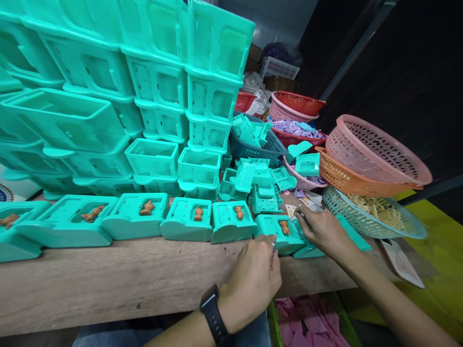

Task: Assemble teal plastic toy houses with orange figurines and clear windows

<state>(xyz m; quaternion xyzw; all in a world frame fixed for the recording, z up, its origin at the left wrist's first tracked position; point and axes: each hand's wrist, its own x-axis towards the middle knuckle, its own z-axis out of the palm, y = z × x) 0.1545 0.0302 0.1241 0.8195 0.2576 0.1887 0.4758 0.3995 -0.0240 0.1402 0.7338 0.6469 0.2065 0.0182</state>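
A row of turquoise plastic housings (188,231) runs along the table's front, each with a small brown animal figure (147,208) in its window opening. My left hand (255,277), with a black watch (215,313) on the wrist, is closed just in front of the housing (278,243) near the row's right end. A small shiny bit shows by its fingers, too small to name. My right hand (321,229) is closed in a pinch over the right end of that housing, beside another turquoise piece (309,251). What its fingertips hold is hidden.
Turquoise boxes (159,82) are stacked high behind the row. Loose turquoise parts (253,176) lie at the centre. Pink basket (376,149), orange basket (347,173) and light-blue basket (376,217) stand at right. A phone-like slab (403,262) lies nearby; pink pieces (307,320) fill a crate below.
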